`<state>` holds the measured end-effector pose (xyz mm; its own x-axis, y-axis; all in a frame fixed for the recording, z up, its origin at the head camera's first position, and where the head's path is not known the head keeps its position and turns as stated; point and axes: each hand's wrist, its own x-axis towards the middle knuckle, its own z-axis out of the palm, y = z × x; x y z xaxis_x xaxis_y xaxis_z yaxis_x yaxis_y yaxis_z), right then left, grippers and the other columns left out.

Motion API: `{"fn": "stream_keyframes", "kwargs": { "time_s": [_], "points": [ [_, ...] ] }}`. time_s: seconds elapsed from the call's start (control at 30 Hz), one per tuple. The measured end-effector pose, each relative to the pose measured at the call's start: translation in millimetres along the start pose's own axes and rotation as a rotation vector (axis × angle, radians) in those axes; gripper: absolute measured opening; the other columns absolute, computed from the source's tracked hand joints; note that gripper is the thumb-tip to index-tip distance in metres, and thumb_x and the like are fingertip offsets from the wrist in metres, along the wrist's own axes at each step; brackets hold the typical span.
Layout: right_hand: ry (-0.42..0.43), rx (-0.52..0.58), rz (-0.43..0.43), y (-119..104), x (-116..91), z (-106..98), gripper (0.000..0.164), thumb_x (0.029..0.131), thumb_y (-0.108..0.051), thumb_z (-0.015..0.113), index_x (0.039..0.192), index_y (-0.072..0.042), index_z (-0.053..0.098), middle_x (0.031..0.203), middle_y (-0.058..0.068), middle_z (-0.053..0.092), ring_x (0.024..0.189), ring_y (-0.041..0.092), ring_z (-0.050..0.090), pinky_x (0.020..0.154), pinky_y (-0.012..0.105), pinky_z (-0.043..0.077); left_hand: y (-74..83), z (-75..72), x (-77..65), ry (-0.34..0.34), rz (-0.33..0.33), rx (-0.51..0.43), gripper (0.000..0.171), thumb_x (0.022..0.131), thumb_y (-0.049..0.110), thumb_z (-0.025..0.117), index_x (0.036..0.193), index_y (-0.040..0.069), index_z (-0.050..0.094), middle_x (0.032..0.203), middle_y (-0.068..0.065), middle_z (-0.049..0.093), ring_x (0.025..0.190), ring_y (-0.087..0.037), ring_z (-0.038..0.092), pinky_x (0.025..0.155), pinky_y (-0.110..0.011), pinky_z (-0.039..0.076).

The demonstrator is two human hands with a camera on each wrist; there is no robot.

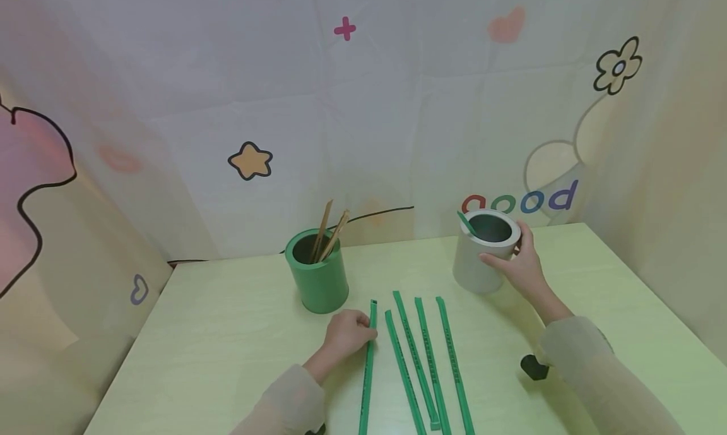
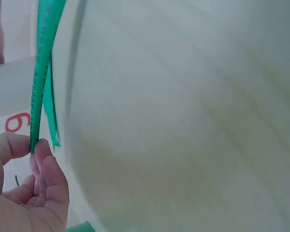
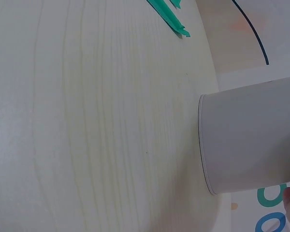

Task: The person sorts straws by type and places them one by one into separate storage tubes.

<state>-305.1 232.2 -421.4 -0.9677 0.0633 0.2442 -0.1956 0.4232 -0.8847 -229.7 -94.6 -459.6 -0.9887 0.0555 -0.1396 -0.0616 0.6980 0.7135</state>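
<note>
My left hand pinches a long, thin green wrapped stick near its far end. In the left wrist view, thumb and fingertips close on the end of this stick, which bears dark print. My right hand grips a white canister at its right side, the thumb over the near side below the rim. The canister stands upright, and a green stick end pokes out at its left. In the right wrist view the canister wall shows, with only a bit of the hand at the edge.
Several more green wrapped sticks lie side by side between my hands. A green canister with thin wooden sticks in it stands behind my left hand. Near my right sleeve is a small black object. A printed cloth hangs behind the table.
</note>
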Motion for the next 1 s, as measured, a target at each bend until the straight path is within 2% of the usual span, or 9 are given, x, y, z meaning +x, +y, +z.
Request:
{"fn": "stream_keyframes", "kwargs": {
  "time_s": [0.13, 0.33, 0.47, 0.57, 0.7, 0.77, 1.0],
  "points": [
    [-0.001, 0.0, 0.003, -1, -1, -1, 0.096, 0.075, -0.029, 0.07, 0.141, -0.01, 0.003, 0.142, 0.019, 0.02, 0.13, 0.037, 0.02, 0.1, 0.06, 0.023, 5.2, -4.4, -0.2, -0.007, 0.023, -0.07, 0.008, 0.073, 0.012, 0.064, 0.078, 0.006, 0.062, 0.065, 0.0, 0.058, 0.058, -0.011, 0.049, 0.052, -0.022, 0.04],
    [0.001, 0.002, 0.001, -1, -1, -1, 0.096, 0.075, -0.028, 0.07, 0.141, -0.01, 0.003, 0.142, 0.019, 0.02, 0.13, 0.037, 0.021, 0.1, 0.059, 0.023, 21.8, -17.1, 1.6, -0.041, 0.084, -0.218, 0.013, 0.077, 0.011, 0.061, 0.086, 0.002, 0.059, 0.075, -0.004, 0.061, 0.06, -0.012, 0.058, 0.055, -0.023, 0.047],
    [0.002, 0.002, -0.002, -1, -1, -1, 0.096, 0.074, -0.028, 0.071, 0.14, -0.009, 0.003, 0.142, 0.019, 0.02, 0.13, 0.037, 0.02, 0.1, 0.059, 0.023, 39.6, -29.2, 1.0, -0.057, 0.135, -0.348, 0.018, 0.08, 0.013, 0.062, 0.09, 0.0, 0.056, 0.08, -0.008, 0.06, 0.065, -0.013, 0.061, 0.061, -0.024, 0.052],
    [-0.001, 0.003, 0.0, -1, -1, -1, 0.097, 0.074, -0.029, 0.071, 0.14, -0.01, 0.003, 0.143, 0.018, 0.02, 0.13, 0.037, 0.02, 0.1, 0.059, 0.022, 62.3, -42.9, -7.1, -0.049, 0.172, -0.43, 0.018, 0.082, 0.013, 0.06, 0.091, -0.002, 0.056, 0.081, -0.01, 0.06, 0.071, -0.017, 0.064, 0.065, -0.026, 0.053],
    [0.001, 0.007, -0.007, 0, -1, -1, 0.096, 0.074, -0.027, 0.071, 0.141, -0.011, 0.004, 0.142, 0.018, 0.021, 0.13, 0.036, 0.021, 0.1, 0.058, 0.023, 85.6, -53.1, -7.4, -0.013, 0.218, -0.516, 0.017, 0.083, 0.014, 0.06, 0.091, -0.001, 0.058, 0.082, -0.011, 0.063, 0.076, -0.02, 0.064, 0.068, -0.027, 0.052],
    [0.005, 0.009, -0.017, 1, -1, -1, 0.096, 0.074, -0.025, 0.072, 0.14, -0.011, 0.005, 0.142, 0.018, 0.022, 0.13, 0.036, 0.022, 0.1, 0.058, 0.024, 92.0, -54.1, -1.7, 0.013, 0.243, -0.551, 0.017, 0.083, 0.016, 0.06, 0.09, 0.001, 0.059, 0.082, -0.011, 0.064, 0.077, -0.02, 0.063, 0.069, -0.027, 0.052],
    [0.015, 0.01, -0.037, 2, 0, -1, 0.094, 0.073, -0.023, 0.072, 0.14, -0.011, 0.007, 0.141, 0.017, 0.025, 0.129, 0.035, 0.023, 0.1, 0.057, 0.025, 125.1, -63.8, 3.6, 0.132, 0.298, -0.604, 0.017, 0.084, 0.021, 0.06, 0.091, 0.005, 0.059, 0.088, -0.009, 0.065, 0.078, -0.013, 0.063, 0.074, -0.026, 0.052]
  ]
}}
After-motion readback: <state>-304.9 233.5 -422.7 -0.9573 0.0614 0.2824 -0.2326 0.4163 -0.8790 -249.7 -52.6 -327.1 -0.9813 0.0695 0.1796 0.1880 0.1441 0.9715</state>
